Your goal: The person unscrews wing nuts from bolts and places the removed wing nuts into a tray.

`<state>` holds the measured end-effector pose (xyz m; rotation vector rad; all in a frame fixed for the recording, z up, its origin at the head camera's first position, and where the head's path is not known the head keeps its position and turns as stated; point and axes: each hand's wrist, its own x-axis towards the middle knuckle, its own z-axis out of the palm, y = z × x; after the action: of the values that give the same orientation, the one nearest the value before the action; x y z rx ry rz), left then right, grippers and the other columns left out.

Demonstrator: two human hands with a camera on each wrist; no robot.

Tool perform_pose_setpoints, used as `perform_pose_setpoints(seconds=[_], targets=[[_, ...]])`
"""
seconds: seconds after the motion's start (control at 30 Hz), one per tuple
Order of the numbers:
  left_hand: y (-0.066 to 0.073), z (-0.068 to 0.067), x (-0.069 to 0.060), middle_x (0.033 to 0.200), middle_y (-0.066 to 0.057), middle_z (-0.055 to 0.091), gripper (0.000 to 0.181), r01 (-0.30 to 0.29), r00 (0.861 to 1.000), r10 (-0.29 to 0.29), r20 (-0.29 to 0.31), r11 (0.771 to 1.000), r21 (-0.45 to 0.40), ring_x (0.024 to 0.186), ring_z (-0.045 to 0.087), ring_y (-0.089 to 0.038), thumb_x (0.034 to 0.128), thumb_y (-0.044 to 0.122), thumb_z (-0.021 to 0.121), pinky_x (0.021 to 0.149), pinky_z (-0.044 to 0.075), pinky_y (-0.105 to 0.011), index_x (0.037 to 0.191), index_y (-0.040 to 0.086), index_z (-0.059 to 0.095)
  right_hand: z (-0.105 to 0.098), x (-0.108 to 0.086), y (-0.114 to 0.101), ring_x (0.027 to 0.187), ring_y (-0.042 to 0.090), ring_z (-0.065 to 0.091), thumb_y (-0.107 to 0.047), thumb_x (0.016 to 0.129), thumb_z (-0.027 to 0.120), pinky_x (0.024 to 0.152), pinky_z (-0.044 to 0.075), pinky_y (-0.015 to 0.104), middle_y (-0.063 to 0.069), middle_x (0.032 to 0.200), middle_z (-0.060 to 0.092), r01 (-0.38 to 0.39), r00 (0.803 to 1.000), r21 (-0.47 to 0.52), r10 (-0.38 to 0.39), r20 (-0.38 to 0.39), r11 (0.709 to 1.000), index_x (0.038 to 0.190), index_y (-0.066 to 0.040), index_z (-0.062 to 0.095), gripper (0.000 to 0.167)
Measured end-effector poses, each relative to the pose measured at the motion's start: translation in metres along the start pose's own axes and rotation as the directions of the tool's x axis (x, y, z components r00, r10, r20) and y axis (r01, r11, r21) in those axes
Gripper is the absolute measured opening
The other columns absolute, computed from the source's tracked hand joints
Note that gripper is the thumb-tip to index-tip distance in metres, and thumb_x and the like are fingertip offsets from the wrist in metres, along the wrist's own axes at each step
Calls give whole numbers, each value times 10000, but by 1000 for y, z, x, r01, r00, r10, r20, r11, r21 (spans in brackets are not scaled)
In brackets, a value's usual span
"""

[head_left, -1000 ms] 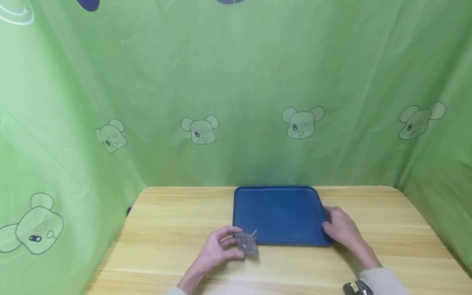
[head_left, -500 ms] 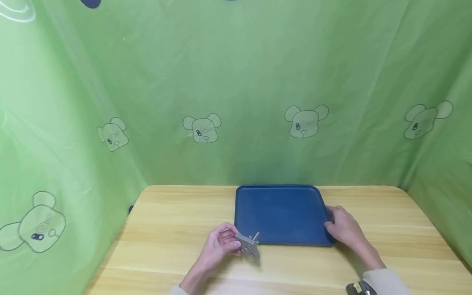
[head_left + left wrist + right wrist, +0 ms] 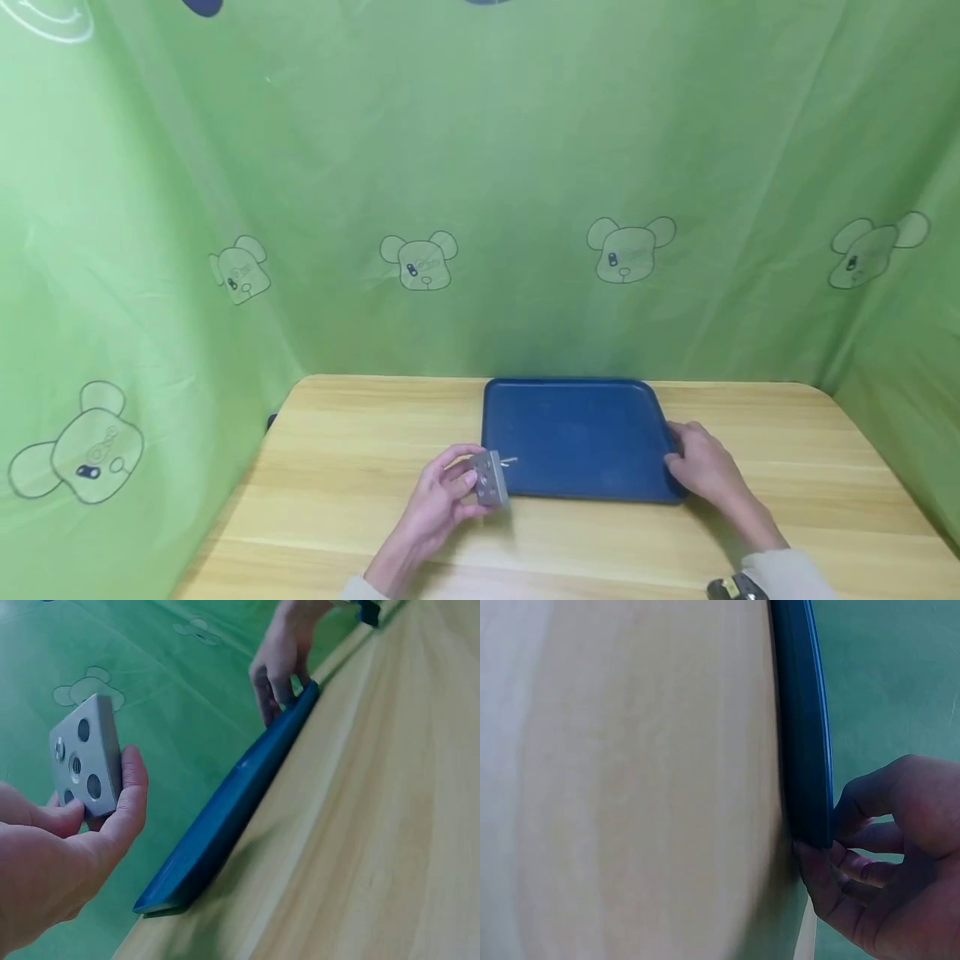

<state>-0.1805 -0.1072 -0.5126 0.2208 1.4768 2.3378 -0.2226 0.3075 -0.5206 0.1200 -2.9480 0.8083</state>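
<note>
Block (image 3: pixel 87 756), pinched between left fingers (image 3: pixel 132 787), tilted

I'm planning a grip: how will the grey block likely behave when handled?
The grey block looks metallic, so it is probably stiff and rather heavy for its size. Its flat faces make rolling unlikely; its smooth-looking sides might slip.

From here, illumination is diffuse, brightest on the green cloth (image 3: pixel 45 292) left of the tray (image 3: pixel 577 437). Soft shadows mark the table (image 3: pixel 397 787) beside it.
</note>
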Motion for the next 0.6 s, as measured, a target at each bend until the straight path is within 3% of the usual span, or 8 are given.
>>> perform_pose_setpoints(seconds=[0.13,0.3,0.47,0.6], targets=[[3,1,-1,1427,-277,512,417,59,998,-58,19,993,-105,1228,597,-384,1049,-6,399,1054,545,-546,1466,-24,416,0,-1,2,1029,527,588,-34,864,643,884,530,707,375,1154,565,4,1000,-5,-4,2,1000,1369,219,458,594],[7,3,0,1379,-160,579,425,130,987,-110,115,974,-186,1151,583,-233,1070,127,490,1045,520,-382,1462,-17,409,-2,-2,4,1028,520,588,-31,860,639,878,531,701,370,1148,568,-1,1000,-11,1,-5,1000,1364,222,463,591],[10,3,-1,1213,-66,603,471,136,982,-110,151,975,-176,1042,583,-183,993,23,599,973,513,-340,1437,19,440,-2,-1,1,1044,528,584,-34,863,638,888,528,703,379,1163,560,5,1000,-6,-5,-2,1000,1368,226,455,596],[11,0,-2,1313,-124,546,634,128,984,-110,139,983,-128,1147,573,-221,948,-27,621,1054,522,-398,1520,-21,346,0,0,-3,1013,498,593,-23,854,635,878,535,695,379,1157,562,6,1000,-4,-6,-1,1000,1359,231,459,592]])
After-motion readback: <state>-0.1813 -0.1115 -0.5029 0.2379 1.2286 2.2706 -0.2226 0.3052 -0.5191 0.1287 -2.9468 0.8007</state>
